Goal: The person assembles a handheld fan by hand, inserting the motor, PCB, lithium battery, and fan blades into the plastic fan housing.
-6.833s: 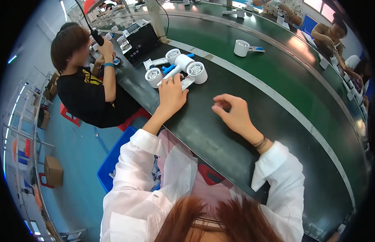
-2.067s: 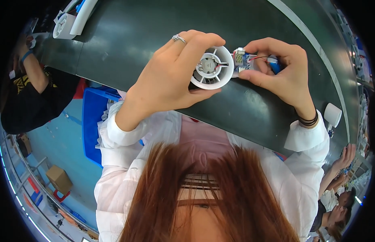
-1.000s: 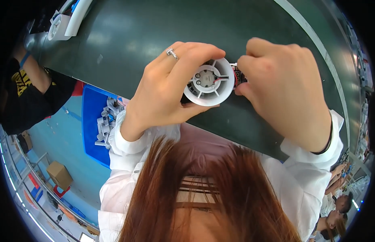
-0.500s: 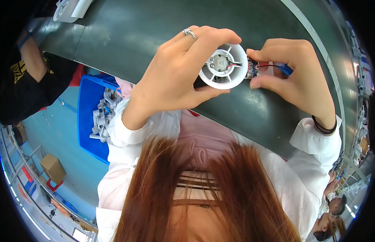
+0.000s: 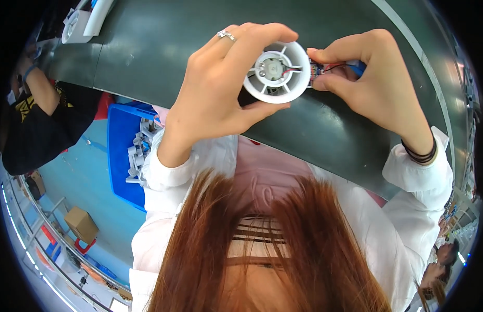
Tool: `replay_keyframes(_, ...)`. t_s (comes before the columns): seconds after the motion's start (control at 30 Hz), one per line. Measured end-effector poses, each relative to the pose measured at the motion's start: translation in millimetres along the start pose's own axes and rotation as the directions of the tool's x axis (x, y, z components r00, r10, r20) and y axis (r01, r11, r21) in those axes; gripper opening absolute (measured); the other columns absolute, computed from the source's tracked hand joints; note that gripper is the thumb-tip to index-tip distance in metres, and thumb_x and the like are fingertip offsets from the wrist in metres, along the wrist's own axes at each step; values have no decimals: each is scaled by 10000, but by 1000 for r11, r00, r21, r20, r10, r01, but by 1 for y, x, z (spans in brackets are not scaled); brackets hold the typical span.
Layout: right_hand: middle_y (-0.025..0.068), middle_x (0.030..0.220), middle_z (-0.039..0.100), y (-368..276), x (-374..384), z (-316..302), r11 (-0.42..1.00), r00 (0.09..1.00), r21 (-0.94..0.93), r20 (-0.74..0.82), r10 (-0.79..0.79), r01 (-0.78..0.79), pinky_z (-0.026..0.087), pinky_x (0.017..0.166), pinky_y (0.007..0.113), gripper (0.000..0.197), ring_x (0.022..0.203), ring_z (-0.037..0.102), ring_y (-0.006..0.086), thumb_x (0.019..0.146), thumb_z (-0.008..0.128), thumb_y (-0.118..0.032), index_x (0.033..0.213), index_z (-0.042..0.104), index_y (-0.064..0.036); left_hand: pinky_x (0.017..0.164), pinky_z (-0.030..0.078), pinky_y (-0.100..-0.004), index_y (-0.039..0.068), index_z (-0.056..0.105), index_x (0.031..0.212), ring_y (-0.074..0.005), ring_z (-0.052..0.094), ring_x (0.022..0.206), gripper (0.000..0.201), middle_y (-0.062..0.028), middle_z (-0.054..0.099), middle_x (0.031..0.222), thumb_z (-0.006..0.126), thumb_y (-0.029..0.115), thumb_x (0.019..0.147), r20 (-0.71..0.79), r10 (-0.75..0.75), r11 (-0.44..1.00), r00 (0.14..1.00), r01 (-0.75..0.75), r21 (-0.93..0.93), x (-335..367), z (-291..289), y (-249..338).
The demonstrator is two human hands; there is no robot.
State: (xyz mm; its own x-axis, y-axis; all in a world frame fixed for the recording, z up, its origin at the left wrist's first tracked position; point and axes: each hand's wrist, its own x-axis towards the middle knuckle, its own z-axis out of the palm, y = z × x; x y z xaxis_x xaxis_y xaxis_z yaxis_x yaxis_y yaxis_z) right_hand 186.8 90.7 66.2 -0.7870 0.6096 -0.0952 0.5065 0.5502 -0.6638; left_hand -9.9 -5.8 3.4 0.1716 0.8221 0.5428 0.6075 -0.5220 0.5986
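Left hand [image 5: 220, 99] grips the white round fan housing [image 5: 277, 72] (rim pinched); right hand [image 5: 379, 83] pinches its small circuit board [image 5: 316, 69] above the desk [image 5: 148, 47].

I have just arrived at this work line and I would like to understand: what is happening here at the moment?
A person in a white shirt holds a round white plastic fan housing with a small motor at its centre in the left hand, above a dark green conveyor belt. The right hand pinches a small circuit board with red and black wires at the housing's side. A blue bin of white parts stands on the floor, and another worker's arm shows at the left.
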Motion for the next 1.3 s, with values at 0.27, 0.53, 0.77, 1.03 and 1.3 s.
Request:
replay_keyframes(0.27, 63, 754, 693, 20, -3, 16, 964, 997, 258, -60, -55, 69, 430, 591, 203, 315, 636, 544, 45, 742, 722, 30, 1055, 720, -3, 839, 500, -315, -7, 563, 1192, -250, 656, 966, 710, -129, 667, 1081, 885, 145, 577, 53, -76, 996, 996, 78, -34, -8, -6, -9)
replay_keyframes(0.53, 184, 855, 705, 23, 21, -17, 971, 949, 108, 212, -232, 213, 511, 659, 276, 317, 674, 661, 209, 725, 669, 52, 1036, 709, 9, 890, 489, -312, -30, 538, 1213, -229, 645, 1006, 730, -160, 650, 1120, 884, 141, 593, 80, -119, 990, 990, 124, -59, -5, -7, -12)
replay_keyframes(0.77, 137, 750, 678, 21, 21, -21, 961, 951, 26, 135, -277, 276, 489, 615, 299, 241, 644, 614, 242, 708, 681, 54, 942, 725, 13, 890, 496, -326, -53, 498, 1235, -220, 635, 1020, 785, -190, 631, 1159, 895, 149, 589, 124, -144, 986, 982, 153, -65, -2, -8, -6)
replay_keyframes(1.03, 91, 783, 620, 38, 17, -23, 925, 931, 133, 32, -363, 356, 454, 601, 290, 339, 682, 573, 211, 650, 634, 89, 972, 689, -2, 797, 513, -342, -4, 580, 1134, -283, 657, 919, 660, -132, 668, 1062, 878, 162, 568, -16, -208, 962, 978, 201, -185, 2, 2, -3)
replay_keyframes(1.3, 66, 793, 619, 26, 9, -21, 884, 898, 158, -53, -437, 440, 441, 552, 276, 286, 654, 570, 174, 630, 723, 33, 912, 684, -4, 866, 504, -372, -33, 539, 1174, -298, 631, 999, 738, -185, 629, 1105, 900, 148, 557, 21, -193, 968, 981, 194, -157, 2, 0, 1)
